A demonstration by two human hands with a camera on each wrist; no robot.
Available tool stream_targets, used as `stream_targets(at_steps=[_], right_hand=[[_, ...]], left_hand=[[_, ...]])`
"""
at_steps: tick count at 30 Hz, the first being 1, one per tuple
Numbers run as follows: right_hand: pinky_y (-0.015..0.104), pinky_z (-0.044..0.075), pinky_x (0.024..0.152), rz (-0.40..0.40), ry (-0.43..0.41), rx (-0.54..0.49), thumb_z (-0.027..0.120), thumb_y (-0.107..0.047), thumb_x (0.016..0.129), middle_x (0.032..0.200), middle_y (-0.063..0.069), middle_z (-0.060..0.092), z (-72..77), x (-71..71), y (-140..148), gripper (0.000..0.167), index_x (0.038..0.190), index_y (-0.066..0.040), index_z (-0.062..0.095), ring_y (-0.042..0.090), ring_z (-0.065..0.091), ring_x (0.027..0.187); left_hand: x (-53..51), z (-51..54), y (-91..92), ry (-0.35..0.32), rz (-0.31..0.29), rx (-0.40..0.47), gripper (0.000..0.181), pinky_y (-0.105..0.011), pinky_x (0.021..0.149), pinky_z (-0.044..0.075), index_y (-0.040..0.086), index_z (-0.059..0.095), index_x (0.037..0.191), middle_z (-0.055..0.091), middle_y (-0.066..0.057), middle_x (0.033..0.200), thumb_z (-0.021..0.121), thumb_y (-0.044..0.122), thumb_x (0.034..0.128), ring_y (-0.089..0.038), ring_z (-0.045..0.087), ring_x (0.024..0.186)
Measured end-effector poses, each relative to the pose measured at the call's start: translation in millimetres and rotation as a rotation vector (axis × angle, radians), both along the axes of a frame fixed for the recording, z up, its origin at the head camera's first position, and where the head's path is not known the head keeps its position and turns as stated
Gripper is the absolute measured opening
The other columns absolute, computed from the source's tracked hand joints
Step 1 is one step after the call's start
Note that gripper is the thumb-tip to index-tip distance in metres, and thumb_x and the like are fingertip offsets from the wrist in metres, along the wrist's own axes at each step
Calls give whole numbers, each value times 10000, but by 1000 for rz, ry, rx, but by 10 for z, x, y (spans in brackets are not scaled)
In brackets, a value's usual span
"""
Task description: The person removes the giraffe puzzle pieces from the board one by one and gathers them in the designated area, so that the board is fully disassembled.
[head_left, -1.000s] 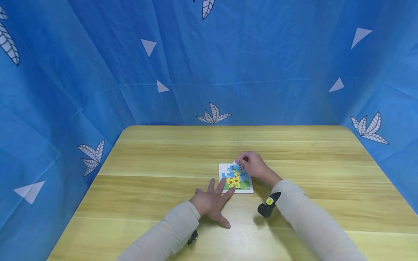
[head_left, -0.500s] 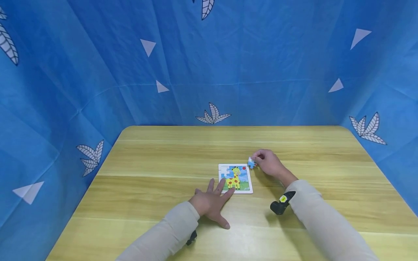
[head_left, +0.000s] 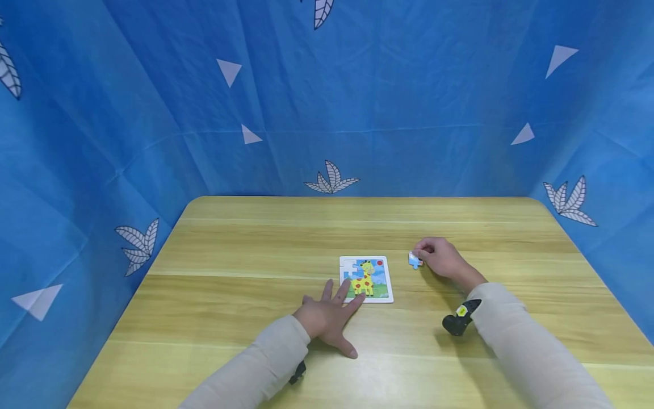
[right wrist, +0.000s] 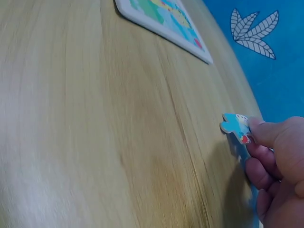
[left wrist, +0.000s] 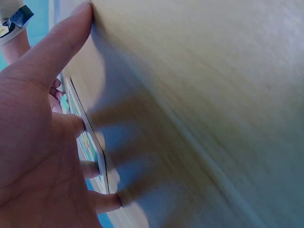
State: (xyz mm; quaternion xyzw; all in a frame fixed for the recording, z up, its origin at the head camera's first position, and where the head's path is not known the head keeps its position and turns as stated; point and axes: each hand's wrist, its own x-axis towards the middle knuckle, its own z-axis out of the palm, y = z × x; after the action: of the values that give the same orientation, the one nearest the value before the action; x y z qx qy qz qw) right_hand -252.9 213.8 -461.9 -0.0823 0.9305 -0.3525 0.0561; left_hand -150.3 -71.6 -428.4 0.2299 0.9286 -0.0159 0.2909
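Observation:
A square giraffe jigsaw puzzle (head_left: 375,278) in a white frame lies on the table, with a pale gap at its upper left. My left hand (head_left: 329,319) is spread flat, its fingertips resting on the puzzle's lower left edge and the thumb on the wood. To the right of the puzzle, my right hand (head_left: 444,258) pinches a blue and white jigsaw piece (right wrist: 233,127) with a red patch between thumb and fingers. In the right wrist view the piece is held just above the tabletop, apart from the frame.
The wooden table (head_left: 255,238) reaches back to a blue curtain (head_left: 429,102) printed with leaves and triangles. Black wrist cameras sit at both sleeves; the one on the right sleeve (head_left: 531,346) juts out over the table.
My right hand has lifted the jigsaw piece away from the puzzle's upper edge and carried it to the right. The left hand has stayed in place on the puzzle.

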Motion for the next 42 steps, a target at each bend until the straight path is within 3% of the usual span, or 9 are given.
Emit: stream_targets(at_steps=[18, 42], right_hand=[[354, 448, 685, 24, 36, 83, 580, -187, 939, 789, 43, 635, -76, -51, 34, 163, 960, -37, 643, 151, 556, 694], [404, 466, 737, -22, 55, 115, 612, -220, 920, 844, 76, 643, -138, -64, -3, 213, 996, -22, 630, 189, 580, 762]], left_hand=[[6, 8, -6, -2, 0, 8, 1095, -701, 981, 264, 416, 86, 1501, -47, -21, 1598, 695, 706, 639, -363, 18, 1447], [11, -4, -18, 16, -14, -1, 1094, -702, 963, 289, 415, 91, 1501, -38, -24, 1599, 683, 723, 634, -369, 36, 1446]])
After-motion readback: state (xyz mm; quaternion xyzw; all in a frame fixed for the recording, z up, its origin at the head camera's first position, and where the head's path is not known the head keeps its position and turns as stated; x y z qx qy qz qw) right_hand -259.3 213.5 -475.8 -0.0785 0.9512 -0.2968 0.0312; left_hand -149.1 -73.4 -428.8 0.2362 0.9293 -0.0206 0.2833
